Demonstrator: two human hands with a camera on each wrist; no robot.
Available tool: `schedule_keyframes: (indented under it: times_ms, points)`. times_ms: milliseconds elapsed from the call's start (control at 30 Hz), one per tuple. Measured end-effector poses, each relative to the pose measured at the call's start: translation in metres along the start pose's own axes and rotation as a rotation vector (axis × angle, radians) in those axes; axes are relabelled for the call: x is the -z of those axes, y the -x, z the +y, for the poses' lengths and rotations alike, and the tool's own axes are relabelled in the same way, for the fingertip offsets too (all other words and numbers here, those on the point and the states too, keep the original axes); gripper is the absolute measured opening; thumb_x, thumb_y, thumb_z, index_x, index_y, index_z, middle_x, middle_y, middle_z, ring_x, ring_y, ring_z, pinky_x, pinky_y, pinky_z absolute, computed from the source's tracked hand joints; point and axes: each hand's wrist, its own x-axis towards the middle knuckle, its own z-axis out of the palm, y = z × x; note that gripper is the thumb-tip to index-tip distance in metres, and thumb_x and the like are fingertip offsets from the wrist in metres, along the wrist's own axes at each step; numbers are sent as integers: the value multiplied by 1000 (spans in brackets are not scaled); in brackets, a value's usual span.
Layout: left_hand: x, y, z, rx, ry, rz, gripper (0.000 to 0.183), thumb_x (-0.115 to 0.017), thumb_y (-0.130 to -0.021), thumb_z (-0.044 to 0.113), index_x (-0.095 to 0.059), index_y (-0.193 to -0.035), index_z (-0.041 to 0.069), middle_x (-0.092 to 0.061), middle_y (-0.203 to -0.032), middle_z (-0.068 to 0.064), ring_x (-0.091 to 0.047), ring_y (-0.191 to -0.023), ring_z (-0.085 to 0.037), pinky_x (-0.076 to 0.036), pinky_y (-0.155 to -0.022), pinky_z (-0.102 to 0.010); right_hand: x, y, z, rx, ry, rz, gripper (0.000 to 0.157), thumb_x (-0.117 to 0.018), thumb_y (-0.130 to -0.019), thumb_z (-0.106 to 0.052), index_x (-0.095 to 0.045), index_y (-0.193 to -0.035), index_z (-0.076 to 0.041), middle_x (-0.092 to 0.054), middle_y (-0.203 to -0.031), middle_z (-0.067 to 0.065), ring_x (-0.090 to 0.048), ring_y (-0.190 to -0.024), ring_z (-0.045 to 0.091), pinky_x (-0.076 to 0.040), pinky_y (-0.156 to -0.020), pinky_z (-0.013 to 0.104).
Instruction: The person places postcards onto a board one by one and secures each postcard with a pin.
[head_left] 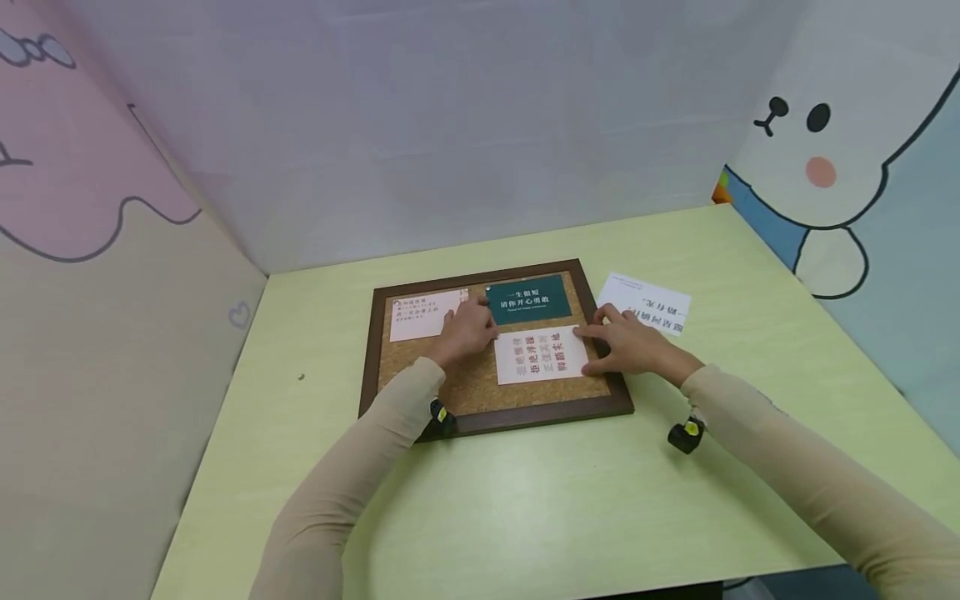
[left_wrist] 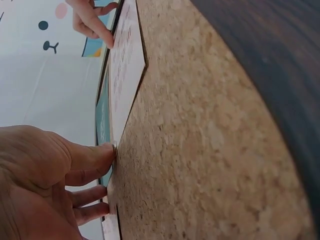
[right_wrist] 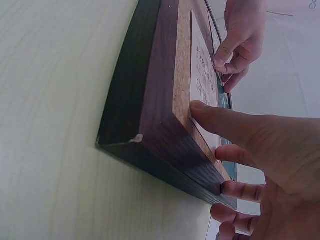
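Observation:
A white card with red and grey vertical lettering [head_left: 542,357] lies on a cork board [head_left: 472,394] in a dark brown frame. At the card's upper left corner my left hand [head_left: 467,332] pinches a small shiny thumbtack [left_wrist: 115,146], mostly hidden by the thumb. My right hand [head_left: 628,340] rests at the card's right edge; its thumb [right_wrist: 202,107] presses the lower corner and the index finger touches the upper one. Above this card sits a dark green card [head_left: 528,310] with a tack at its corner. A pale pink card [head_left: 416,321] is left of it, partly behind my left hand.
Another white card [head_left: 651,302] lies on the light green table [head_left: 517,500], beyond the board's right side and partly under my right hand. A tiny dark object [head_left: 302,377] is on the table to the left. Printed and plain walls [head_left: 465,125] enclose the table's back and sides.

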Motion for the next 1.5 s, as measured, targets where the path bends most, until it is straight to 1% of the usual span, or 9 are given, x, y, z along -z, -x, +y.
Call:
schedule_keyframes:
  times_ms: [100,300,467,767,867,1033,1267,1400,1500]
  points:
    - [0,1,-1,1,1,10,18,-62,-97,21,-72,-88,10,-38,-154,-7,-33,-143,-27,-18,-114,-63,-1,-1,1,1,5,1,70,-76,-82,-46,-54,-141,-16,-44,-130,16,-43,-100,34,-44,-71,41]
    - [1,-1,-2,15,6,45,22,-70,-92,26,-62,-106,10,-52,-130,-6,-51,-115,-25,-26,-113,-57,-2,-1,0,5,-11,-2,70,-76,-82,-47,-54,-141,-16,-44,-129,16,-43,-99,34,-42,-70,40]
    - [5,-7,-1,12,-22,46,44,-75,-88,27,-60,-128,15,-47,-143,-7,-44,-128,-27,-29,-110,-53,-2,0,2,4,-21,10,70,-76,-82,-46,-54,-141,-17,-45,-131,16,-43,-102,35,-44,-76,44]
    - [7,-10,0,17,-78,18,48,-75,-87,31,-60,-131,20,-43,-148,-6,-42,-132,-30,-29,-109,-54,1,1,12,33,-50,34,68,-74,-85,-44,-53,-142,-14,-47,-131,20,-46,-106,37,-42,-85,51]
    - [6,-11,-1,15,-79,14,48,-75,-87,31,-60,-132,20,-42,-148,-5,-43,-131,-29,-29,-109,-53,8,3,24,33,-85,95,62,-71,-89,-38,-54,-140,-8,-50,-128,24,-50,-108,38,-41,-89,54]
    - [6,-11,-1,16,-83,12,48,-74,-88,31,-60,-132,20,-43,-147,-6,-44,-131,-28,-30,-108,-53,22,9,61,-50,-82,166,56,-70,-90,-29,-55,-136,0,-49,-126,28,-46,-110,42,-37,-87,55]
    - [6,-10,-1,10,-78,-4,48,-74,-88,31,-60,-133,18,-45,-145,-7,-45,-129,-29,-30,-108,-54,29,14,118,-72,15,75,57,-70,-84,-16,-54,-134,5,-46,-134,33,-44,-122,45,-28,-93,56]
    - [6,-11,-2,1,-91,-11,48,-73,-89,32,-59,-133,19,-44,-146,-7,-44,-130,-29,-31,-107,-54,30,16,128,-79,11,13,56,-70,-83,-17,-55,-134,3,-45,-139,31,-41,-125,46,-27,-94,57]
    - [8,-11,-1,-6,-97,-8,49,-73,-89,33,-59,-133,19,-44,-146,-8,-44,-130,-29,-32,-107,-55,31,17,126,-101,17,16,56,-71,-85,-21,-56,-134,2,-45,-137,31,-41,-122,47,-29,-93,57]
